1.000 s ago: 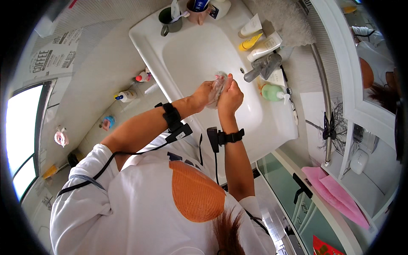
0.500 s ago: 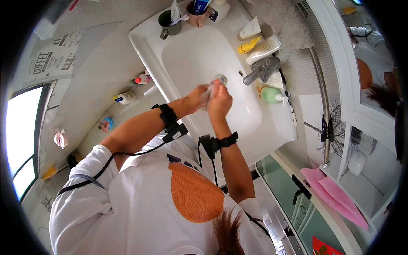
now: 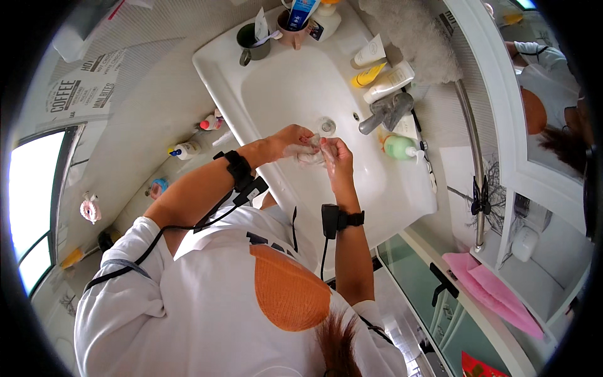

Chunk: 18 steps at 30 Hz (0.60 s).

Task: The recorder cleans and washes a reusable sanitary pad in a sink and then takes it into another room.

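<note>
A crumpled wet, whitish cloth (image 3: 309, 154) is stretched between my two hands over the near part of the white sink (image 3: 270, 88); its exact kind cannot be made out. My left hand (image 3: 287, 142) grips it from the left, fingers curled round its upper edge. On the other side my right hand (image 3: 340, 161) pinches the cloth between thumb and fingers. Just beyond the hands lies the round drain (image 3: 326, 126). The grey faucet (image 3: 384, 113) points into the basin from the right, apart from both hands. Black straps with small boxes circle both wrists.
A dark green cup (image 3: 253, 44) and a pink cup (image 3: 292, 31) stand on the far rim. Along the right ledge are a yellow tube (image 3: 369, 75), a white bottle (image 3: 389, 82) and a green pump bottle (image 3: 400, 147). A pink towel (image 3: 493, 292) hangs at lower right.
My hands have moved apart and slightly nearer to me, spreading the cloth between them. The drain, partly covered before, now shows fully.
</note>
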Available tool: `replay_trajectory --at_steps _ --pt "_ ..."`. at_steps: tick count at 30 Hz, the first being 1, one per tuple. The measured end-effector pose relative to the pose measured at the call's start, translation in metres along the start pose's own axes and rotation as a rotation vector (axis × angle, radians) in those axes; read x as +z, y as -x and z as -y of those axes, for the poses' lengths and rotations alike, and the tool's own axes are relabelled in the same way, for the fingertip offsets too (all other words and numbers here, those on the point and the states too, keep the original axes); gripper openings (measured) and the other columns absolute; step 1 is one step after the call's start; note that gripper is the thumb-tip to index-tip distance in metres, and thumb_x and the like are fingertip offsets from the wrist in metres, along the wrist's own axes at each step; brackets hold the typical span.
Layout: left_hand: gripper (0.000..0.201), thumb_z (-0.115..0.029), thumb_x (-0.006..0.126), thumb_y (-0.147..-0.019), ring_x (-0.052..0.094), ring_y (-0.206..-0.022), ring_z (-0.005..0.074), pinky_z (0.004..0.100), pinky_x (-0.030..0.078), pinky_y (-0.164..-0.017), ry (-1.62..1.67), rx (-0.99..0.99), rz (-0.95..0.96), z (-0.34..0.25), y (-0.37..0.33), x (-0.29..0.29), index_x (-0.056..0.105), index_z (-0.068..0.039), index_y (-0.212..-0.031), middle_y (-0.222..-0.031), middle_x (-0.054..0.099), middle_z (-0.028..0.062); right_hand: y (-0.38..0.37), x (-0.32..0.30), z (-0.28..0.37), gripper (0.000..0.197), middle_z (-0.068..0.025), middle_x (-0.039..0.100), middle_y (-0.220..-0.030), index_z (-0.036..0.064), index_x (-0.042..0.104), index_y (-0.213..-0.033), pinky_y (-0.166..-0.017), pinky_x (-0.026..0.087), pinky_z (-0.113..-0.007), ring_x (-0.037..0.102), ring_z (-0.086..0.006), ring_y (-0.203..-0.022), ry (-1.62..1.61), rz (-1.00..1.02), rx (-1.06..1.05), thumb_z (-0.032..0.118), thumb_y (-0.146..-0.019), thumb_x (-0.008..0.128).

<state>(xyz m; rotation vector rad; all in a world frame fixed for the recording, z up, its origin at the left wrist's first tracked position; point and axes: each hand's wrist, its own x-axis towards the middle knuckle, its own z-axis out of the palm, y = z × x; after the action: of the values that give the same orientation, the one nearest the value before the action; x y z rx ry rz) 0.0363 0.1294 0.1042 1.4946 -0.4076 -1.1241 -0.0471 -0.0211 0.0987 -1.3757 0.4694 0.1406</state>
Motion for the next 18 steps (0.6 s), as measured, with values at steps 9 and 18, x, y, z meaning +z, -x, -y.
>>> replay_trajectory --at_steps 9,18 --pt "0.022 -0.028 0.053 -0.084 0.050 -0.066 0.0065 0.0207 0.040 -0.058 0.420 -0.009 -0.075 0.002 0.010 -0.003 0.056 -0.007 -0.091 -0.073 0.054 -0.0029 0.000 0.020 0.022 0.037 0.0023 0.049 -0.065 0.0005 0.053 -0.079 -0.049 0.036 -0.020 0.042 -0.0055 -0.056 -0.021 -0.198 0.087 0.036 -0.087 0.048" --pt "0.034 -0.039 0.046 -0.086 0.046 -0.056 0.0061 0.0211 0.037 -0.049 0.317 -0.115 -0.210 -0.021 0.008 0.009 0.055 -0.007 -0.087 -0.067 0.051 -0.0031 -0.010 0.018 0.012 0.036 0.0011 0.051 -0.064 0.0007 0.054 -0.074 -0.053 0.039 -0.021 0.045 -0.0069 -0.059 -0.066 -0.054 -0.017 0.035 -0.085 0.051"
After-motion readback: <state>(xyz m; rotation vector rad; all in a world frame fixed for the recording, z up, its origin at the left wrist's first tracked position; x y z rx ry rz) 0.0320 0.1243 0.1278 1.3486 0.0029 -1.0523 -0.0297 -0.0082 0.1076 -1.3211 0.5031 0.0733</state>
